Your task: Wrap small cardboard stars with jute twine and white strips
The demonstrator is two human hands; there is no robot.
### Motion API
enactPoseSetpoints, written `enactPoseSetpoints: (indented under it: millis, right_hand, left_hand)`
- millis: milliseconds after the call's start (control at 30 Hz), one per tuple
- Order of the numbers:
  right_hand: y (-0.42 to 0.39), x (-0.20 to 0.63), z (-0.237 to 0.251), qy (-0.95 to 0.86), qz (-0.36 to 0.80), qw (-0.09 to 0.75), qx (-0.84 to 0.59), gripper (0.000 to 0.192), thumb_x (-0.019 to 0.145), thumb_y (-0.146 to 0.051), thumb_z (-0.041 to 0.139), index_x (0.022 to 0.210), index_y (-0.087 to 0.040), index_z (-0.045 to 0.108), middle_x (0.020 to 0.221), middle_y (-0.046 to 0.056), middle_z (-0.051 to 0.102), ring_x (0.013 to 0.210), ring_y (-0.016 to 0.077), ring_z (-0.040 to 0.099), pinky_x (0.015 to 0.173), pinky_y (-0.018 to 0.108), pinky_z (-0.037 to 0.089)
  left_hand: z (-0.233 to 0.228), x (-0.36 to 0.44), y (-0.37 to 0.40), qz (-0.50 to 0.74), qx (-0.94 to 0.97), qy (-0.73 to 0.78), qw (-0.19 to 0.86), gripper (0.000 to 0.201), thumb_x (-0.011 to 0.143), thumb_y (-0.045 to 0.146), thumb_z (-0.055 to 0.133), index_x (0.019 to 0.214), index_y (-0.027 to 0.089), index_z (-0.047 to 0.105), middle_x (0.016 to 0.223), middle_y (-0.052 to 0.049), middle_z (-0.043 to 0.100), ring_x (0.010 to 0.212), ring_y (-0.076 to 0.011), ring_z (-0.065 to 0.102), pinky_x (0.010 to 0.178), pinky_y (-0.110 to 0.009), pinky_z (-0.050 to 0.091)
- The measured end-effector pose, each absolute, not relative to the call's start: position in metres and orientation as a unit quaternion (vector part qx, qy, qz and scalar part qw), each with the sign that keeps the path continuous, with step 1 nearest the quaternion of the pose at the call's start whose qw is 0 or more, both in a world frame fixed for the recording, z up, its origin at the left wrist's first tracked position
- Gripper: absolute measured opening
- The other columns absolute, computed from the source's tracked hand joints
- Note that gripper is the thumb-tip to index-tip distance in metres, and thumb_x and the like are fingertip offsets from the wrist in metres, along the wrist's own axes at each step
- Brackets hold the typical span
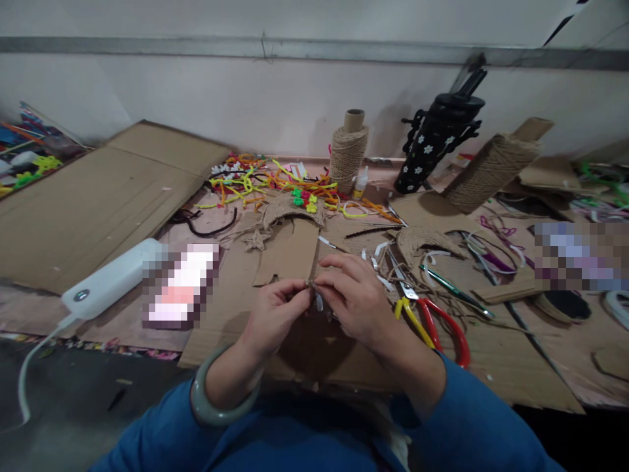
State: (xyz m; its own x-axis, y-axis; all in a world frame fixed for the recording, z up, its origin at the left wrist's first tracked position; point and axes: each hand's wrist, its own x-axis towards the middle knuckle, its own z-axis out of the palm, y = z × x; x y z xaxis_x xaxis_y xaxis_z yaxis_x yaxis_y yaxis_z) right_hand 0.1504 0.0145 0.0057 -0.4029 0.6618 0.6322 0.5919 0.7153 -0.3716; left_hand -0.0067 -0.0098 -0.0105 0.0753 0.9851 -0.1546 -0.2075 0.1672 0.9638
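Just above the cardboard, my left hand and my right hand meet fingertip to fingertip. Both are closed in a pinch on a small thing that the fingers mostly hide. A narrow white strip hangs from between them. Beyond the hands, a twine-covered crescent with small green, red and yellow flowers lies on a piece of cardboard. A small twine star sits at its left. To the right of my right hand are scissors with red and yellow handles and a second twine crescent.
Twine spools stand at the back beside a small glue bottle and a tilted black flowered holder. Coloured pipe cleaners lie tangled. At left are a cardboard sheet, a white corded device and a blurred-out phone-like object.
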Motion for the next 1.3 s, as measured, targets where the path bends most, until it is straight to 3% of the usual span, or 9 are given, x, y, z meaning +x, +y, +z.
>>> enactPoseSetpoints:
  millis: [1300]
  right_hand:
    - [0.0145,0.1507,0.0067,-0.842,0.032,0.394,-0.367,0.016,0.088,-0.020,0.052,0.082,-0.019,0.067,0.097,0.008,0.069,0.093,0.0215,0.061,0.084,0.038,0.047]
  left_hand:
    - [-0.0138,-0.0082,-0.0082,0.499,0.428,0.449,0.605,0.012,0.073,0.025,0.066,0.073,0.015,0.072,0.066,-0.001,0.065,0.060,-0.0101,0.054,0.058,-0.021,0.043]
